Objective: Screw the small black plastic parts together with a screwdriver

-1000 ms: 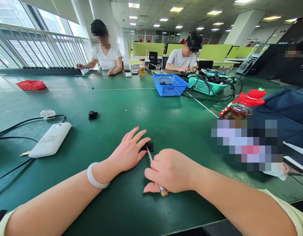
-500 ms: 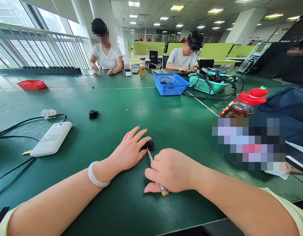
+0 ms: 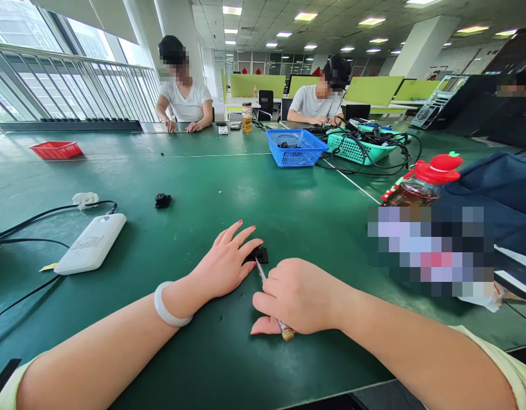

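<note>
My left hand [image 3: 224, 259] rests on the green table [image 3: 194, 353]. Its thumb and index finger pin a small black part [image 3: 262, 255] down, while the other fingers stretch out past it. The hand covers much of this part, so its exact kind cannot be made out. In my right hand [image 3: 299, 296], closed fingers grip a screwdriver [image 3: 262, 272] with a thin metal shaft and a brownish handle end. The shaft slants away from me, and its tip meets the black part beside my left thumb.
A white power bank [image 3: 91, 244] with black cables and another small black piece [image 3: 163, 200] lie to the left. Farther off are a red tray [image 3: 56, 150], a blue basket [image 3: 296, 149] and a green basket [image 3: 361, 149] of cables. A red-lidded bottle [image 3: 420, 181] stands right. Two people sit opposite.
Both hands, the screwdriver and the black part keep nearly the same position. The view has shifted very slightly. Across the table, the left person's hand has moved a little.
</note>
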The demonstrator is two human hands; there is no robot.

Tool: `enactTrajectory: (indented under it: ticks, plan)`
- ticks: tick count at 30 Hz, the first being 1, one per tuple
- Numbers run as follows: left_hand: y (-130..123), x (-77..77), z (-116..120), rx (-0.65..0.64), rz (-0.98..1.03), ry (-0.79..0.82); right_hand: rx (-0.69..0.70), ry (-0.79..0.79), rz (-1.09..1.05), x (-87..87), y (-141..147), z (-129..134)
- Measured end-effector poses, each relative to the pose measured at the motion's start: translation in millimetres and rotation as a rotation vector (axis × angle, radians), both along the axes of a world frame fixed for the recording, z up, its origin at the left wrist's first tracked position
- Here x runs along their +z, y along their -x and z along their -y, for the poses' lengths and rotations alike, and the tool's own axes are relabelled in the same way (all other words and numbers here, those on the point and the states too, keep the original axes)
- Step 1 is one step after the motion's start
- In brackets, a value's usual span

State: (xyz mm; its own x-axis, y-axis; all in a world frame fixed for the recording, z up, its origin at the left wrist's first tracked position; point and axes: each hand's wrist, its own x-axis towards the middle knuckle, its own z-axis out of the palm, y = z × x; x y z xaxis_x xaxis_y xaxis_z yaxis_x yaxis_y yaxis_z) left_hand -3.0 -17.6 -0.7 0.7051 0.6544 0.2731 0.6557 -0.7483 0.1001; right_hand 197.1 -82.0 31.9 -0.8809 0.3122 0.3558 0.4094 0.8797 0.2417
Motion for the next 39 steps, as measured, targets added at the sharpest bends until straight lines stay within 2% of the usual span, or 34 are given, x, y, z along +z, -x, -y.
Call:
enactTrajectory:
  ticks: [31,39]
  plan:
    - [1.0,1.3,0.7,0.012,-0.043,-0.007,0.011,-0.020,-0.052,-2.2,0.5,-2.8]
    - [0.8,1.1,0.6,0.005,-0.045,-0.026,0.030,-0.067,-0.101,3.4,0.1,-0.9]
